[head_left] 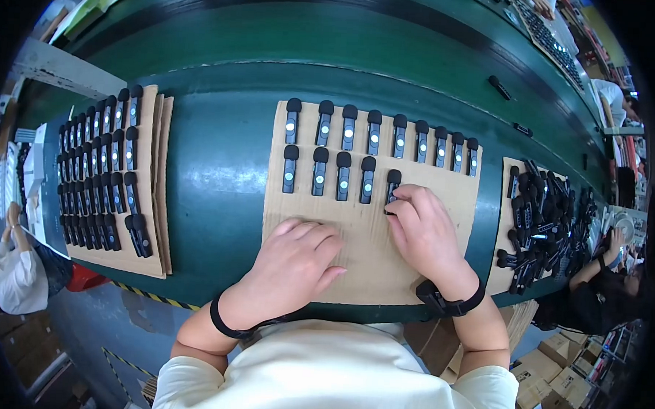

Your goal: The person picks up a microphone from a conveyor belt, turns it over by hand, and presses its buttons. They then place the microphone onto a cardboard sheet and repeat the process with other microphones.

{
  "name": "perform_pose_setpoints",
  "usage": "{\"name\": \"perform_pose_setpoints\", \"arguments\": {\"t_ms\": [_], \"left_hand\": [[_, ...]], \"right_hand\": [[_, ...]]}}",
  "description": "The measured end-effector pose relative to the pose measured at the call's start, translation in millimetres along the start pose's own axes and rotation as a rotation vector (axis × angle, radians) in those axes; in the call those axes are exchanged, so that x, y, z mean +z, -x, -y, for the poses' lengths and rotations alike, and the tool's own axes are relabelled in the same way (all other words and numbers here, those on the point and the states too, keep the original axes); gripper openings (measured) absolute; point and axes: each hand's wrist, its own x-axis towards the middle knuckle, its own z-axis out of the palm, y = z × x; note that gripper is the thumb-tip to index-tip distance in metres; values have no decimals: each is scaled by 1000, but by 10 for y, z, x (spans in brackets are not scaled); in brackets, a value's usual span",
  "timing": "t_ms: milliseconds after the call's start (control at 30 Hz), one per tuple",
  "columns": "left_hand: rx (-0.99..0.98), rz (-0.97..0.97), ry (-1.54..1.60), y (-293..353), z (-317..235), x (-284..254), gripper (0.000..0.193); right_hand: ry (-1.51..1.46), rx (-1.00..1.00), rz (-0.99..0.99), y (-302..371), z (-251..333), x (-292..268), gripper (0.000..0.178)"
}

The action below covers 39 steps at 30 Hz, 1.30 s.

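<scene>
My right hand (423, 227) pinches a small black microphone with a foam tip (393, 189) at its lower end, on a brown cardboard sheet (361, 272) in front of me. My left hand (288, 265) rests on the sheet's left part, fingers bent downward and thumb apart, with nothing visible in it. Two rows of similar black microphones stand out on the sheet: a full upper row (349, 129) and a shorter lower row (319, 172). The pinched microphone lines up with the lower row, to its right.
At left, stacked cardboard sheets (160, 197) carry several rows of microphones (118, 151). A heap of loose microphones (543, 214) lies on cardboard at right. A few single ones (499, 88) lie on the green table (220, 141). Other people (609, 275) work on both sides.
</scene>
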Motion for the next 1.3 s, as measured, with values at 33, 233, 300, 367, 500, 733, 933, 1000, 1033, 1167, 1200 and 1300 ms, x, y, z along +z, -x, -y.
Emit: {"name": "perform_pose_setpoints", "arguments": {"t_ms": [33, 233, 300, 367, 500, 733, 933, 1000, 1033, 1167, 1200, 1300], "left_hand": [[5, -1, 2, -3, 2, -2, 37], [3, 6, 2, -19, -18, -8, 37], [9, 8, 3, -24, -24, -8, 37], [3, 11, -7, -15, -25, -25, 37], [-1, 15, -8, -35, -16, -23, 37], [9, 27, -19, -57, -20, -29, 34], [0, 22, -13, -49, -21, -38, 33], [-1, 20, -11, -58, -15, -41, 33], [0, 19, -7, -58, -11, -42, 33], [-27, 31, 12, -43, -7, -52, 33], [-36, 38, 20, -46, -5, -52, 33], [-33, 32, 23, -56, 0, -45, 33]], "right_hand": [[2, 1, -15, -16, -24, 12, 26], [28, 27, -42, -61, -106, -18, 27], [-28, 27, -57, -88, -125, -133, 28], [-49, 30, -67, -135, -192, -274, 28], [123, 228, -109, -189, -736, -662, 25], [521, 344, -83, -300, -2183, -983, 19], [490, 184, 96, -444, -2632, -1037, 20], [446, 189, 141, -513, -2643, -1050, 19], [443, 185, 142, -567, -2620, -1031, 19], [239, 412, -77, -817, -2555, -871, 19], [215, 445, -86, -895, -2570, -840, 19], [160, 510, -102, -1065, -2661, -760, 19]]}}
